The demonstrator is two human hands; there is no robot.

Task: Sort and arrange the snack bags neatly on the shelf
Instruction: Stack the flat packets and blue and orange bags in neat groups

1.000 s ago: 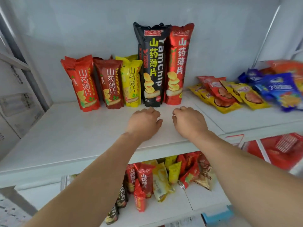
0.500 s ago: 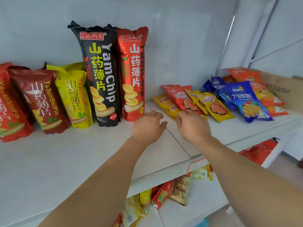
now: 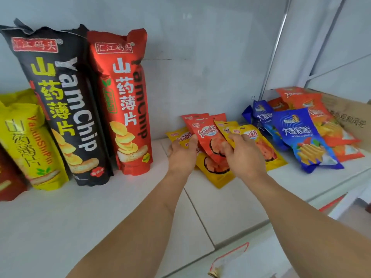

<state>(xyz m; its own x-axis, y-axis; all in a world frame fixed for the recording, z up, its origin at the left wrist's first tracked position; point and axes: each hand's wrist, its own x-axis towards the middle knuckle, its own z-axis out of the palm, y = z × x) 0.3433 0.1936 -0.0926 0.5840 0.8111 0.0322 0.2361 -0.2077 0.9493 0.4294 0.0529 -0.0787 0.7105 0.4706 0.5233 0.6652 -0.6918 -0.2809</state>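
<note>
A small pile of flat red and yellow snack bags lies on the white shelf. My left hand grips the left edge of the top red bag, thumb on its face. My right hand rests on the same pile, fingers over a yellow bag and touching the red one. Another yellow bag lies under them. To the left, a tall black yam chip bag and a tall red one stand upright against the back wall, with a shorter yellow bag beside them.
Blue bags and orange bags lie in a loose heap at the right, next to a cardboard box. A dark red bag stands at the far left edge. A price tag holder hangs off the shelf's front.
Both hands have reached forward and right, from the bare shelf front onto the red and yellow pile. The left hand has closed on the top red bag. The view has swung right.
</note>
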